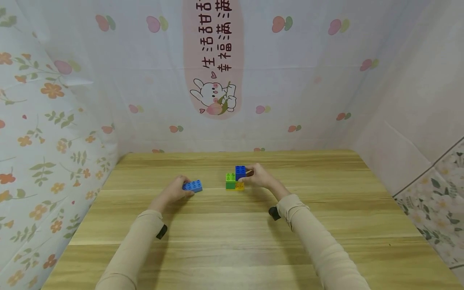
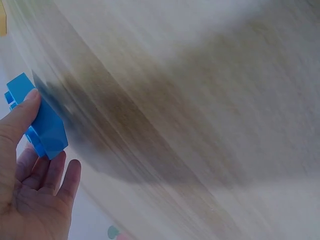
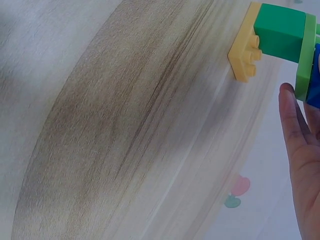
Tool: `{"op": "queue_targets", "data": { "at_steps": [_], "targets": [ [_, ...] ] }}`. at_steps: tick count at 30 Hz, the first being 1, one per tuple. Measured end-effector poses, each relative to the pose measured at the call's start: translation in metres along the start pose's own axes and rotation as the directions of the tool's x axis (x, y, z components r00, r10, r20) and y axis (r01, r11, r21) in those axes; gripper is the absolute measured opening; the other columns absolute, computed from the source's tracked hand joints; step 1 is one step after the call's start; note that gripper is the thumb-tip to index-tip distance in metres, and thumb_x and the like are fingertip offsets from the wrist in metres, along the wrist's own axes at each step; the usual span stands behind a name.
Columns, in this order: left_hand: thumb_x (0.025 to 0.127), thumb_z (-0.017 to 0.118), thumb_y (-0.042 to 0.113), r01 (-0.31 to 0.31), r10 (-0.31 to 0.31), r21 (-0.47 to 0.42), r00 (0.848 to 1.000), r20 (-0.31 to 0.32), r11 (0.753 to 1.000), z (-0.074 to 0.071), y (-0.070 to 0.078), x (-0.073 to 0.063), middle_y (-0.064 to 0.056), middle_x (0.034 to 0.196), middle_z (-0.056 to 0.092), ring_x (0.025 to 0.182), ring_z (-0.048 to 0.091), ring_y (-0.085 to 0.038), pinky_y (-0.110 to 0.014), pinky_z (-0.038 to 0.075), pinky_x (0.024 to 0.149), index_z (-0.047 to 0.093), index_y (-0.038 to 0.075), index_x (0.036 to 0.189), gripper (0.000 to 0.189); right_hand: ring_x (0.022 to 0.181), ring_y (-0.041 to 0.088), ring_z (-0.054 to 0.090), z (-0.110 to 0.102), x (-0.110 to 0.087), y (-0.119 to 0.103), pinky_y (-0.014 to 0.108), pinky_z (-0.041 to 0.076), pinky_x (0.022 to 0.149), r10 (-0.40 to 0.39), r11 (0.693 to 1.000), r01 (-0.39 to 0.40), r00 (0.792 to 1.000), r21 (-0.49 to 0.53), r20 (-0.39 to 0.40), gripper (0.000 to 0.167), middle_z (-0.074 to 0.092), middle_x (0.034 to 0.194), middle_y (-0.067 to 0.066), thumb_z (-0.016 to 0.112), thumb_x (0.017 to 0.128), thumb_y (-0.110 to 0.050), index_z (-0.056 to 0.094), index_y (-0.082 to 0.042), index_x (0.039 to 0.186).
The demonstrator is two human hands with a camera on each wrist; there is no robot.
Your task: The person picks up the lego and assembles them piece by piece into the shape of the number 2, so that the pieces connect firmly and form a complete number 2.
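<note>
My left hand [image 1: 176, 189] pinches a light blue toy building brick [image 1: 195, 185] at its left end, low over the table. In the left wrist view the thumb lies across the light blue brick [image 2: 50, 127], with the fingers on the other side. To its right, my right hand [image 1: 262, 176] holds a dark blue brick [image 1: 240, 173] at the top of a small build. The build has a yellow base [image 1: 239, 185], a green brick [image 3: 280, 31] and a light green plate [image 3: 306, 60]. In the right wrist view the dark blue brick is partly cut off.
The wooden table [image 1: 217, 233] stretches out around both hands. A white printed cloth [image 1: 308, 80] hangs behind its far edge, and a floral cloth [image 1: 47, 153] stands along the left. Black straps or devices [image 1: 274, 213] sit under the wrists.
</note>
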State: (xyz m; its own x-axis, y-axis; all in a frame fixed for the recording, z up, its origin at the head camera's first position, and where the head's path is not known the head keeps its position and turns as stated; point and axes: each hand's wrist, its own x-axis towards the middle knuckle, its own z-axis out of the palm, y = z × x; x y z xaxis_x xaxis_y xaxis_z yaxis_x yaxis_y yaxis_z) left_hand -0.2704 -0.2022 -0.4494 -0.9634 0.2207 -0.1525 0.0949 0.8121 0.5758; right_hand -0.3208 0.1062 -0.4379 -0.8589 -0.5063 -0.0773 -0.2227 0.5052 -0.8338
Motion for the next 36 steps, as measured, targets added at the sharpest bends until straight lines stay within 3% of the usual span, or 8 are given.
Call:
{"op": "queue_targets", "data": {
  "at_steps": [10,21,28,36],
  "targets": [
    [0.085,0.064,0.015,0.011,-0.011,-0.033,1.000,0.001,0.999,0.000,0.005,0.006,-0.024,0.122,0.050,0.108,0.052,-0.033,-0.045,0.044,0.094,0.047,-0.008,0.121,0.045,0.103,0.031,0.062,-0.001,-0.001,-0.001,0.038,0.054,0.085,0.002,1.000,-0.002,1.000,-0.024,-0.004,0.034,0.064,0.110,0.020,0.066,0.084,-0.013,0.061,0.003,0.114],
    [0.085,0.065,0.014,-0.040,0.040,0.025,0.999,-0.005,0.999,0.000,0.019,0.011,-0.023,0.116,0.055,0.105,0.054,-0.031,-0.045,0.045,0.092,0.051,-0.007,0.118,0.041,0.104,0.030,0.062,0.000,0.000,0.000,0.040,0.052,0.087,0.031,0.999,-0.031,1.000,-0.016,0.002,0.034,0.066,0.106,0.018,0.065,0.084,-0.013,0.060,0.001,0.115],
    [0.087,0.062,0.014,-0.016,0.017,-0.053,1.000,0.020,0.998,0.001,0.027,0.015,-0.021,0.119,0.054,0.108,0.054,-0.031,-0.045,0.045,0.095,0.049,-0.005,0.121,0.041,0.098,0.029,0.063,0.000,-0.001,-0.001,0.041,0.054,0.084,0.045,0.999,-0.045,0.999,0.001,-0.003,0.030,0.067,0.103,0.017,0.065,0.084,-0.011,0.062,-0.001,0.112],
    [0.086,0.062,0.010,-0.089,0.088,-0.077,0.996,-0.011,0.993,-0.004,0.037,0.022,-0.024,0.122,0.052,0.113,0.051,-0.036,-0.047,0.042,0.098,0.047,-0.007,0.122,0.042,0.097,0.027,0.064,0.000,-0.003,-0.002,0.040,0.055,0.082,0.035,0.999,-0.035,0.999,-0.008,-0.003,0.027,0.068,0.100,0.017,0.065,0.084,-0.012,0.063,0.001,0.108]
  ]
}}
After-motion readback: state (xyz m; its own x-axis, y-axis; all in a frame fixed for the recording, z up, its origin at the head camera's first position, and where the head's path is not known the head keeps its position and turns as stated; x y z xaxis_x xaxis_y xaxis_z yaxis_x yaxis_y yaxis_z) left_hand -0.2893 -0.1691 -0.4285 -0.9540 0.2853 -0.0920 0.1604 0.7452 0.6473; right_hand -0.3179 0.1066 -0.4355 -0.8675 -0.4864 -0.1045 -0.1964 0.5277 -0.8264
